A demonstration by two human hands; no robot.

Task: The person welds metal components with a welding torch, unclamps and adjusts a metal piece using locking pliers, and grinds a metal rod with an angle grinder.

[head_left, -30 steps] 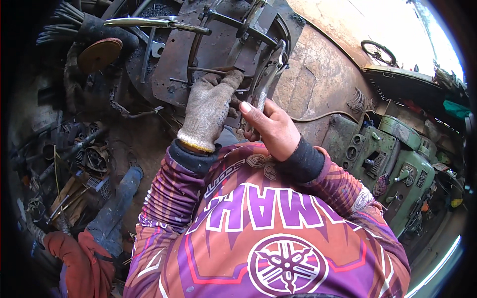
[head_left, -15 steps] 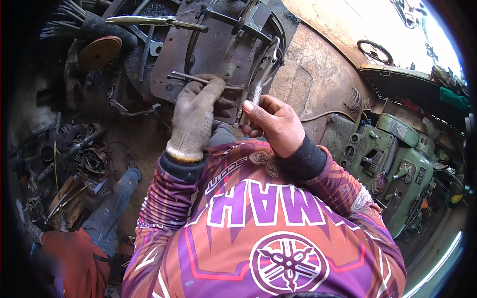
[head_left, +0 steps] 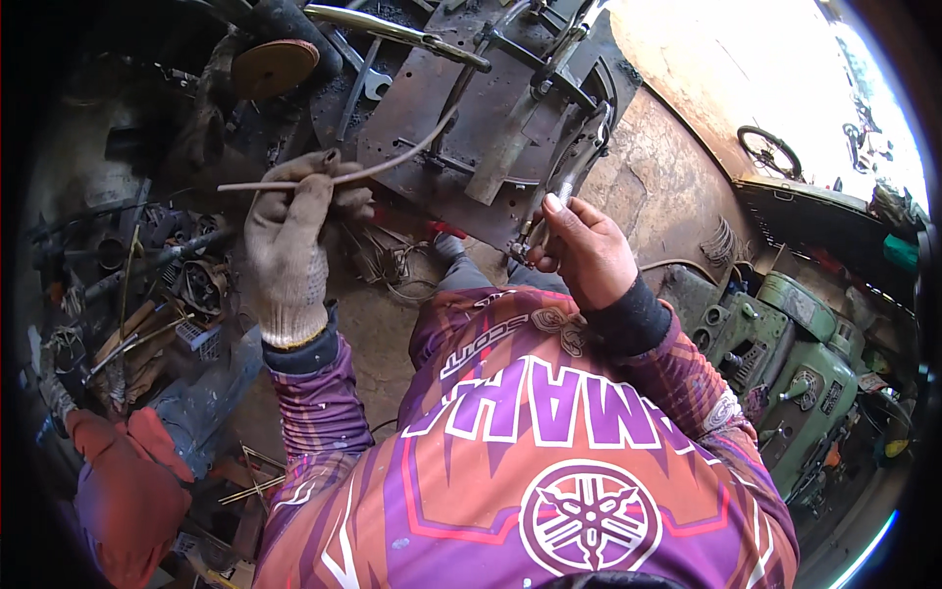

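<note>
My left hand point(head_left: 294, 240), in a grey knitted glove, is closed around a thin bent metal rod point(head_left: 397, 157). The rod sticks out left of the fist and curves up to the right, across the steel plate point(head_left: 392, 133). My bare right hand point(head_left: 592, 250) grips a slim metal tool with a knurled grip point(head_left: 561, 187), thumb on top. Small brass-coloured fittings show at the tool's near end, and it resembles a gas torch. Its far part overlaps a curved tube frame point(head_left: 505, 49) on the plate, so where it ends is hard to tell.
A round brown disc point(head_left: 275, 69) and an open-ended wrench point(head_left: 377, 85) lie at the far left. A green machine point(head_left: 810, 378) stands at the right, a wheel point(head_left: 768, 152) beyond it. Wires point(head_left: 378, 250) lie by my feet. Another person in red point(head_left: 128, 501) is low at the left.
My left hand has moved left with the rod, away from my right hand, and more of the rod shows. The whole view has shifted. My right hand keeps its hold on the knurled tool.
</note>
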